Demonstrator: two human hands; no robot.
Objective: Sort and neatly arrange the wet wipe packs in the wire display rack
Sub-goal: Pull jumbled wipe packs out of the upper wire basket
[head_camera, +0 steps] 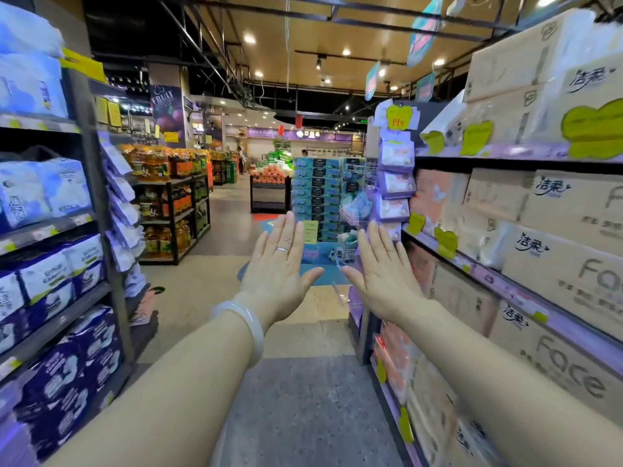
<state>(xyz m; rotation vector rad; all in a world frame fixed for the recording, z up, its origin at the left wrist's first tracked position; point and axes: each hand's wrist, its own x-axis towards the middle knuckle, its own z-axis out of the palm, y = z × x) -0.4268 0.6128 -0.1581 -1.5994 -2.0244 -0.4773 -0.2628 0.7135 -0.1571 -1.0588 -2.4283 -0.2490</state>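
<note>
In the aisle, we had the wire rack (352, 210) ahead, slightly right, well beyond both hands, wipe packs (358, 201) heaped inside, too blurred to count. Right hand (379, 269) sat nearer it. Left hand (281, 261) likewise flat, fingers straight, both holding nothing.

Lilac wet wipe packs (395, 183), yellow price tag (399, 116) (red numerals), white bangle (251, 318)
</note>
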